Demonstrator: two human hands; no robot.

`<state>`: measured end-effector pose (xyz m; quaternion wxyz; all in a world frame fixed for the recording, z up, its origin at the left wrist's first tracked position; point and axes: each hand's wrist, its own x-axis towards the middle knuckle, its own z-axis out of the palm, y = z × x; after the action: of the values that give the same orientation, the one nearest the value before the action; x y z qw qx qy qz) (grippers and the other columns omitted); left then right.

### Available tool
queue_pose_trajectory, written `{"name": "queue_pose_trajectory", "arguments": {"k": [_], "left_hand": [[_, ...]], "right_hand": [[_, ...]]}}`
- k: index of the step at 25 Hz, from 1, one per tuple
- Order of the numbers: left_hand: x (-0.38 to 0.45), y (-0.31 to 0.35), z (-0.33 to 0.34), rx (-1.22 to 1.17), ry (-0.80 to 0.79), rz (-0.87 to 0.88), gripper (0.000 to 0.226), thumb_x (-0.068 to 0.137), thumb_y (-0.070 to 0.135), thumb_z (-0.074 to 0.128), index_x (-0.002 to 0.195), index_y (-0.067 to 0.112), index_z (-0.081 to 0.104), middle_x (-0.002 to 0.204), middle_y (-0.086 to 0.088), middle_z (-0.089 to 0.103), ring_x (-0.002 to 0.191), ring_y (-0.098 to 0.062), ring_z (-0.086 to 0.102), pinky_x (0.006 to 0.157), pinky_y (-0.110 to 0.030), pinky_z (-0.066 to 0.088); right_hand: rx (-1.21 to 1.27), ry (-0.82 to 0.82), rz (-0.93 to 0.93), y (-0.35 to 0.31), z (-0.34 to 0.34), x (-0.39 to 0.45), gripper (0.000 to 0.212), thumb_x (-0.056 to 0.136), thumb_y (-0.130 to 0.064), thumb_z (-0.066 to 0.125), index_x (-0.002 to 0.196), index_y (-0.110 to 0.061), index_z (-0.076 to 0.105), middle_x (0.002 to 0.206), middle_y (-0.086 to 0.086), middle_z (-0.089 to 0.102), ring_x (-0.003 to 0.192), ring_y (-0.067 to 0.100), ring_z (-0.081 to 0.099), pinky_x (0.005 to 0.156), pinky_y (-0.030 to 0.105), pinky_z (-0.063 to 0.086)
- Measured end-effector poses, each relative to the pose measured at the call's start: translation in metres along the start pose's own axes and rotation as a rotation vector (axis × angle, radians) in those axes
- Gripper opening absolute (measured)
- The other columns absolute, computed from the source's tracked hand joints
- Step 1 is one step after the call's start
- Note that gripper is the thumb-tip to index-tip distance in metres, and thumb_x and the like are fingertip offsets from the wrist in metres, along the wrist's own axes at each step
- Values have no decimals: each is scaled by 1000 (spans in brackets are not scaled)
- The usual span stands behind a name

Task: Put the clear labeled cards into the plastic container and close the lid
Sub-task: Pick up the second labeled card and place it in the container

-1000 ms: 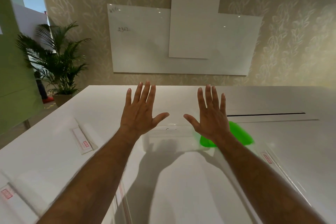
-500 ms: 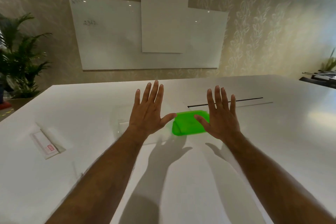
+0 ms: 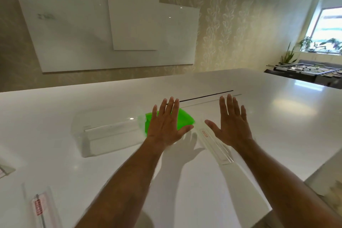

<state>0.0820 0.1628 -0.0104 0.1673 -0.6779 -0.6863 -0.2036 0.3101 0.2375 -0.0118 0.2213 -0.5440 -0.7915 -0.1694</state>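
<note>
Clear labeled cards (image 3: pixel 214 146) are lying thin, stiff and probably slippery on the white surface (image 3: pixel 277 116); edge pinching looks best. Left hand (image 3: pixel 166 127) and right hand (image 3: pixel 231 126) are hovering spread, holding nothing, near the plastic container (image 3: pixel 103 135) and green lid (image 3: pixel 182 118).

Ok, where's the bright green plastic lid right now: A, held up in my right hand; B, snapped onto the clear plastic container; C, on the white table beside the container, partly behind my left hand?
C: the bright green plastic lid lies on the white table at the clear plastic container's right end, partly behind the open left hand; the right hand holds nothing.

Bright, window glare right, soft shadows, warped blurry edges.
</note>
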Motion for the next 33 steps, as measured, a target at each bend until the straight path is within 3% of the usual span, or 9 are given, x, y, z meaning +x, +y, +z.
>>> {"name": "queue_pose_trajectory", "arguments": {"k": [3, 5, 7, 10, 13, 19, 24, 28, 33], "left_hand": [[4, 28, 14, -224, -82, -116, 91, 85, 73, 44, 153, 15, 27, 154, -10, 40, 143, -28, 31, 115, -46, 30], [5, 43, 22, -434, -171, -268, 78, 86, 68, 50, 145, 18, 42, 140, -8, 56, 131, -28, 47, 104, -41, 40], [7, 55, 30, -603, -238, -375, 63, 86, 61, 56, 131, 17, 57, 128, -6, 65, 121, -27, 57, 98, -37, 47], [6, 72, 41, -888, -306, -485, 42, 85, 48, 66, 99, 8, 69, 103, -11, 74, 97, -32, 70, 88, -43, 58], [4, 85, 44, -1050, -384, -576, 36, 85, 41, 69, 88, 5, 68, 90, -13, 75, 75, -29, 74, 74, -45, 63], [6, 84, 37, -1016, -356, -618, 41, 82, 43, 74, 84, 2, 69, 80, -13, 75, 66, -29, 75, 61, -42, 64], [6, 71, 24, -838, -278, -608, 45, 77, 47, 76, 83, 3, 70, 73, -9, 74, 48, -21, 71, 50, -36, 62], [7, 56, 15, -613, -228, -551, 46, 75, 47, 73, 90, 4, 71, 84, -12, 75, 72, -30, 75, 66, -40, 64], [8, 39, 6, -383, -215, -469, 33, 73, 31, 72, 94, 6, 68, 95, -12, 73, 89, -33, 71, 67, -32, 57]], "right_hand": [[210, -111, 175, 7, -2, -6, 90, 86, -70, 44, 152, -13, 22, 156, 15, 35, 140, 36, 37, 105, 50, 41], [304, -192, 279, 6, -5, -8, 77, 78, -63, 59, 138, -17, 47, 134, 10, 60, 120, 32, 58, 95, 42, 50], [371, -297, 306, 2, -8, -13, 58, 69, -53, 70, 113, -17, 67, 109, 7, 73, 99, 28, 69, 88, 38, 55], [417, -419, 274, -8, -6, -21, 24, 58, -28, 69, 66, -5, 66, 65, 11, 71, 65, 33, 71, 63, 41, 62], [472, -433, 305, -14, -4, -24, 14, 58, -13, 59, 57, 0, 65, 54, 11, 69, 59, 31, 71, 60, 40, 62], [632, -395, 363, -26, -2, -27, 14, 63, -3, 60, 51, -4, 68, 49, 8, 68, 55, 26, 71, 64, 41, 62], [685, -309, 333, -49, -7, -32, 16, 69, -4, 62, 53, -4, 65, 45, 6, 66, 44, 24, 66, 52, 40, 60], [742, -247, 298, -70, -10, -39, 13, 68, -5, 60, 57, -3, 65, 48, 11, 65, 41, 28, 63, 43, 44, 56], [833, -251, 290, -97, -12, -46, 15, 69, -23, 74, 63, -10, 71, 52, 6, 69, 52, 27, 68, 60, 41, 60]]}}
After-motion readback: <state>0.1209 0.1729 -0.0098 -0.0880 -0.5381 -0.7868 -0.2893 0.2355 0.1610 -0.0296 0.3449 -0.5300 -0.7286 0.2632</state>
